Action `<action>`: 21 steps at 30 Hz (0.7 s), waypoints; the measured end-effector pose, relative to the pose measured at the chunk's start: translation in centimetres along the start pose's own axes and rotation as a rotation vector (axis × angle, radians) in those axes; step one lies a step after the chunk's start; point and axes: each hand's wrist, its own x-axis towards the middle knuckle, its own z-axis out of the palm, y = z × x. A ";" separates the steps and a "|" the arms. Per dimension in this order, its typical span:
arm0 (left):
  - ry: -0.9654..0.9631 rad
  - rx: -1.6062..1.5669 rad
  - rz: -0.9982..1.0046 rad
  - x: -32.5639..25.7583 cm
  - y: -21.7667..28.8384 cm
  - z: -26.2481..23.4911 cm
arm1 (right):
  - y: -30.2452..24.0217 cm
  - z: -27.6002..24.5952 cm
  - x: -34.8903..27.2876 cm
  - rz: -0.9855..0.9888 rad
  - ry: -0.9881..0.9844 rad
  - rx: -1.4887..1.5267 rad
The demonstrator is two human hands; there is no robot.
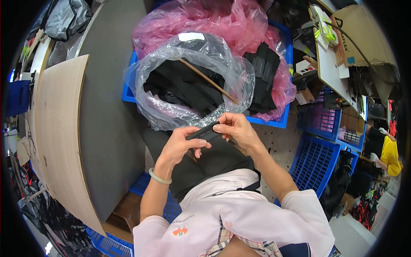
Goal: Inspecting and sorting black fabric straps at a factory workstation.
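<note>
Above my lap, a short black fabric strip [204, 133] with pale lettering is stretched between my two hands. My left hand [179, 147] pinches its left end between thumb and fingers. At the other end, my right hand [238, 129] grips it with thumb and forefinger. Just beyond them, a clear plastic bag [244, 79] lies with its mouth spread wide. Inside are many black fabric pieces [182, 88], with a thin wooden stick [207, 80] resting across the opening. More black strips [263, 73] lie in a heap to the right of the bag.
Under the bags is a blue crate [287, 60], with crumpled pink plastic [201, 19] at its far side. A grey tabletop [113, 115] and a pale wooden board [60, 132] stand on the left. Blue crates [314, 160] are at right. Farther right, a person in yellow [388, 156] works.
</note>
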 end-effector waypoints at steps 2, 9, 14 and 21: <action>0.166 -0.339 0.250 0.5 -1.2 -0.5 | 1.0 0.7 0.5 -0.010 0.057 0.110; 0.344 -0.850 0.473 4.9 -4.6 0.8 | 3.6 4.1 2.3 0.020 0.157 0.240; 0.466 -0.906 0.376 4.2 -6.2 -3.2 | 5.1 -1.0 6.5 -0.282 0.494 -0.332; 0.489 -0.917 0.316 4.5 -6.8 -3.8 | 6.4 1.9 12.9 -0.369 0.472 -0.893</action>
